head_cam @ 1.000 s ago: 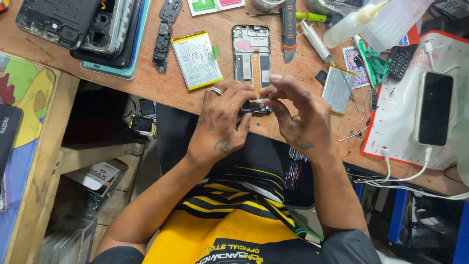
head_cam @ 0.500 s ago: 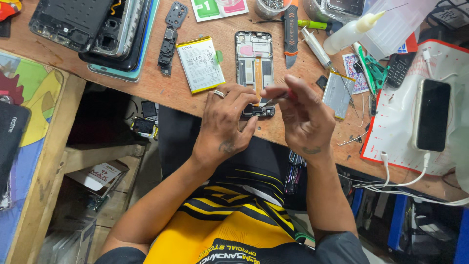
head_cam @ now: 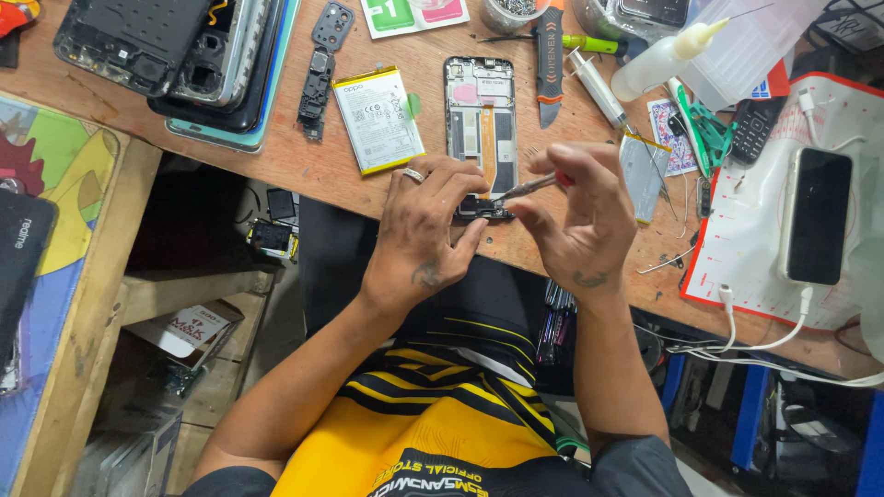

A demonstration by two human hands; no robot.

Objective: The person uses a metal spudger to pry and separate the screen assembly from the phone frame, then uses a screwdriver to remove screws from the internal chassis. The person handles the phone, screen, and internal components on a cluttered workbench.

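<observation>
A: Where is the opened phone frame (head_cam: 480,124)?

B: On the wooden workbench (head_cam: 304,166), just right of the loose white battery (head_cam: 378,120). Your left hand (head_cam: 425,230) presses down on its lower end, fingers curled narrow around the small dark part (head_cam: 482,208) there.

A: And your right hand (head_cam: 575,216)?

B: It pinches a slim screwdriver (head_cam: 529,187) between thumb and fingertips, tip touching that lower end of the frame.
</observation>
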